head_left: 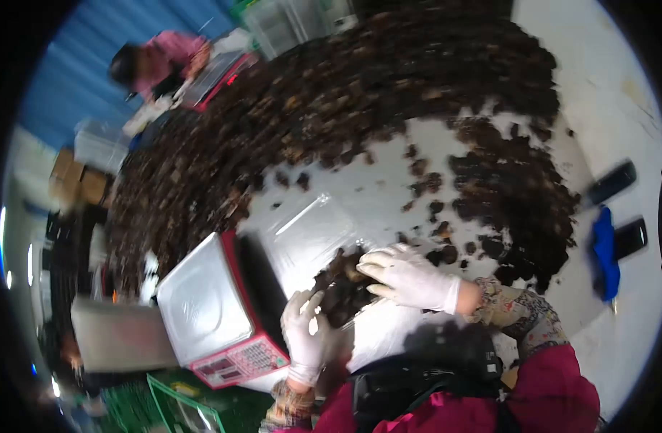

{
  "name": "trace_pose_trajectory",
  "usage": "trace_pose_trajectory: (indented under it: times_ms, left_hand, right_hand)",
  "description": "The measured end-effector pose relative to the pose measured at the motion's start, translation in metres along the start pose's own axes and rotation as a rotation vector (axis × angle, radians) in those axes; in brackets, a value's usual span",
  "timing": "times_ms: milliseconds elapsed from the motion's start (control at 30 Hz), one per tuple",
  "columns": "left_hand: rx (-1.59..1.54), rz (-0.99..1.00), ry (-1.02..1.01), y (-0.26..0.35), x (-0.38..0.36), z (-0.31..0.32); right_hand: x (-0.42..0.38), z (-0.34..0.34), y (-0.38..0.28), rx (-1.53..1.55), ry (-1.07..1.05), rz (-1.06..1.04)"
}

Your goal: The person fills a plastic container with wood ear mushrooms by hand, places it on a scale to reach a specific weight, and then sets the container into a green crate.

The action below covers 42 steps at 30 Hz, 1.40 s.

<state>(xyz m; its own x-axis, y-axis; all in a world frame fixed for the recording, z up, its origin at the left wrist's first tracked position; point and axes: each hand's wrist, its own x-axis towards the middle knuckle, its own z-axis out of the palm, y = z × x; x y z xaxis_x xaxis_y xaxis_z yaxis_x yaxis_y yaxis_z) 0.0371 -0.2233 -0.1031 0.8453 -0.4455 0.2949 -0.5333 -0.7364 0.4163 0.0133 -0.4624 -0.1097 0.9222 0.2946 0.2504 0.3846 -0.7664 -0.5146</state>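
Note:
A small heap of dark brown, mushroom-like pieces (338, 292) lies on a clear plastic bag or sheet (313, 231) in front of me. My right hand (407, 278), in a white glove, reaches over the heap from the right with its fingers stretched out and touching it. On the heap's left edge, my left hand (304, 332), also gloved, has bent fingers somewhat apart. It is close to a red-framed scale (205, 299) with a silver pan. Blur hides the exact finger contact.
A large bank of the same dark pieces (331, 94) curves across the table (381, 173). Dark phone-like objects (629, 238) and a blue cloth (605, 252) lie right. A person (169, 61) works at another scale (215, 79), near clear bins (280, 25). Green crates (179, 404) stand lower left.

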Motion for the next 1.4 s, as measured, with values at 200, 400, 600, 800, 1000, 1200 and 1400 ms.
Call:
trace_pose_trajectory:
  times_ms: [200, 400, 600, 800, 1000, 1200, 1400]
  left_hand:
    - [-0.118, 0.087, 0.179, 0.011, 0.002, 0.005]
    - [-0.141, 0.184, 0.155, 0.040, 0.025, 0.009]
    - [-0.224, 0.261, 0.084, 0.072, 0.061, 0.022]
    - [-0.356, 0.365, 0.017, 0.111, 0.118, 0.052]
    - [-0.506, 0.457, -0.078, 0.173, 0.188, 0.121]
    - [-0.356, 0.599, -0.185, 0.251, 0.248, 0.233]
    - [-0.085, 0.621, -0.337, 0.267, 0.282, 0.275]
  right_hand:
    - [-0.047, -0.047, 0.036, 0.046, 0.319, 0.256]
    - [-0.125, -0.135, 0.131, -0.260, 0.727, 0.566]
    - [-0.116, -0.162, 0.215, -0.458, 0.540, 0.616]
    - [-0.097, -0.189, 0.257, -0.136, 0.374, 0.715]
    - [-0.171, -0.233, 0.239, 1.453, 0.944, 0.572]
    - [-0.162, -0.214, 0.268, 0.566, 0.587, 0.846]
    - [-0.148, -0.191, 0.317, -0.374, 0.432, 0.470]
